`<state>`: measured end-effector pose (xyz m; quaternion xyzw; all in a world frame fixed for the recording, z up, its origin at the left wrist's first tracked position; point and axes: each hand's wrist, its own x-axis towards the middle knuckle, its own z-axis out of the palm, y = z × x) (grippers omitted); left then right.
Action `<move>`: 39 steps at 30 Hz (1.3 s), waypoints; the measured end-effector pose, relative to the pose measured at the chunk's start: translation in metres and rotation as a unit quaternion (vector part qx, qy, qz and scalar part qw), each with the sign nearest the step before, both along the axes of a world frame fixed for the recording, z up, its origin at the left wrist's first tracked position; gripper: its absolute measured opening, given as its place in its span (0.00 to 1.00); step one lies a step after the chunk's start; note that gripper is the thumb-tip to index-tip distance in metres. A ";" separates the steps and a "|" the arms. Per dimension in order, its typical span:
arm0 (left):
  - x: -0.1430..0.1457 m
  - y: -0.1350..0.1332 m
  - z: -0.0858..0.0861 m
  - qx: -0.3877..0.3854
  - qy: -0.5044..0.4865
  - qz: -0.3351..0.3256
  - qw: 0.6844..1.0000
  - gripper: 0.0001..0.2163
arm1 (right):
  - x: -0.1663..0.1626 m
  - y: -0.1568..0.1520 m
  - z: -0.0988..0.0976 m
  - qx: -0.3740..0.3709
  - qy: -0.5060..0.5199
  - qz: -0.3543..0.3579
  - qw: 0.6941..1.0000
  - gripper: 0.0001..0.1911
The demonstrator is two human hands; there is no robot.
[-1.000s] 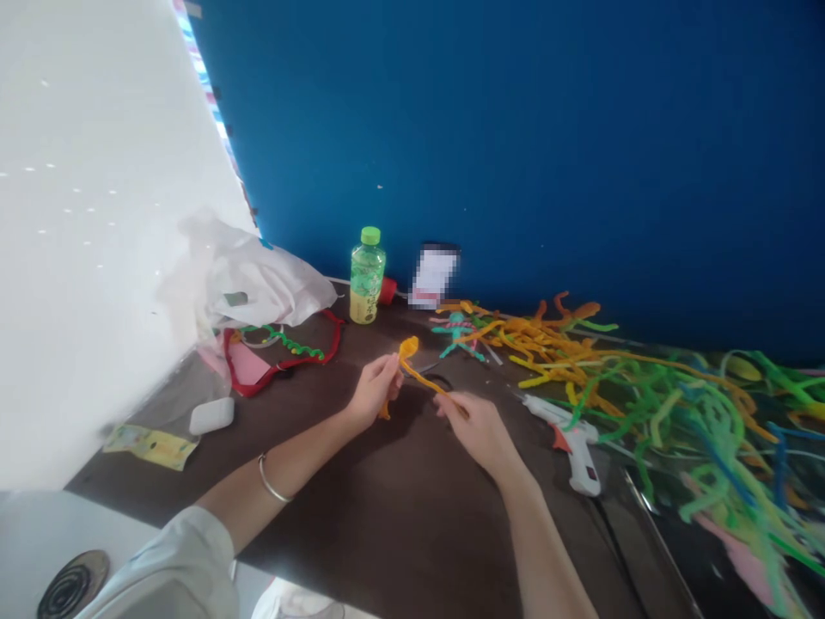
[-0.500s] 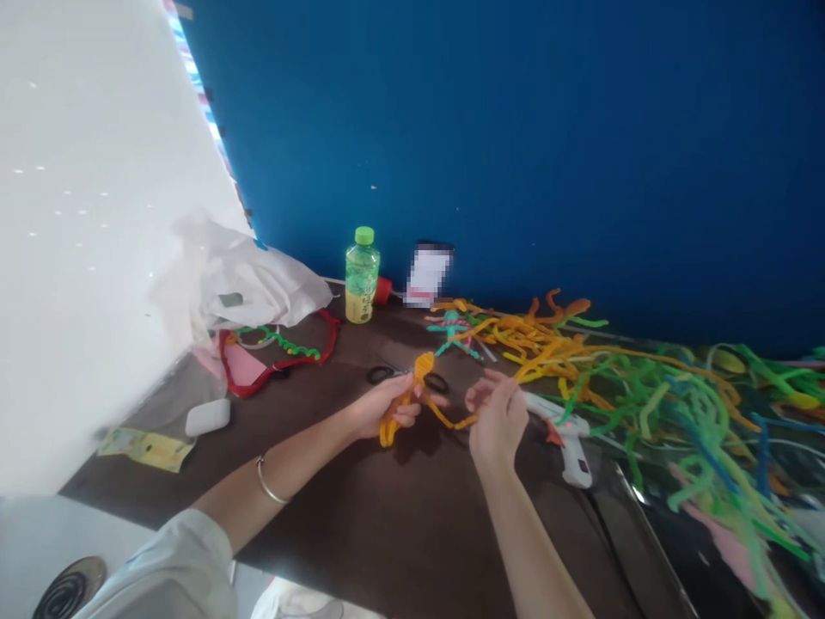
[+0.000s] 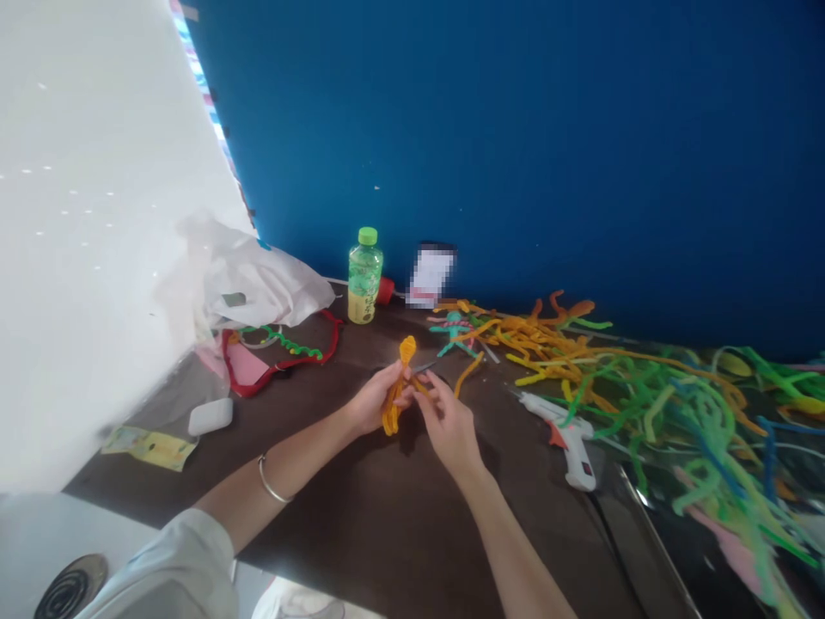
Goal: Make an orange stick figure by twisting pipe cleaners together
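My left hand [image 3: 375, 401] is closed around an orange pipe-cleaner figure [image 3: 407, 351], whose rounded coiled head sticks up above the fingers and whose looped strands hang below. Close beside it, my right hand [image 3: 449, 427] pinches an orange pipe-cleaner strand that runs from the figure. The strand's loose end [image 3: 468, 373] pokes out beyond the right fingers. Behind the hands lies a pair of scissors [image 3: 424, 367], mostly hidden by them. A small teal pipe-cleaner figure [image 3: 454, 330] with a pink striped band lies farther back.
On the right are a white glue gun [image 3: 567, 438] with a black cord and a heap of orange and green pipe cleaners [image 3: 670, 404]. A drink bottle [image 3: 365, 279] and a phone [image 3: 430, 275] stand at the back. Leftward are a plastic bag [image 3: 271, 279] and a white case [image 3: 210, 417].
My right hand has moved left, along the orange strand, right up to the figure. The figure in my left hand has shifted slightly left and turned more upright.
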<state>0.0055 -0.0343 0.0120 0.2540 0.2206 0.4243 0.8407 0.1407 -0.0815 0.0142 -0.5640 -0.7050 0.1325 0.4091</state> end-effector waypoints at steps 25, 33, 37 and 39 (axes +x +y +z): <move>0.005 -0.013 -0.001 0.105 0.114 -0.004 0.988 0.15 | 0.001 -0.003 0.001 0.241 -0.042 -0.016 0.969 0.15; 0.003 -0.011 0.001 0.083 0.078 0.008 0.993 0.16 | 0.009 -0.001 -0.004 0.232 -0.056 0.049 0.970 0.19; 0.003 -0.009 0.001 0.053 0.052 0.004 0.997 0.17 | 0.010 0.000 -0.004 0.154 -0.003 0.060 0.986 0.14; 0.002 -0.008 0.001 0.050 0.041 -0.003 0.998 0.17 | 0.011 0.000 -0.001 0.089 0.032 0.049 0.994 0.11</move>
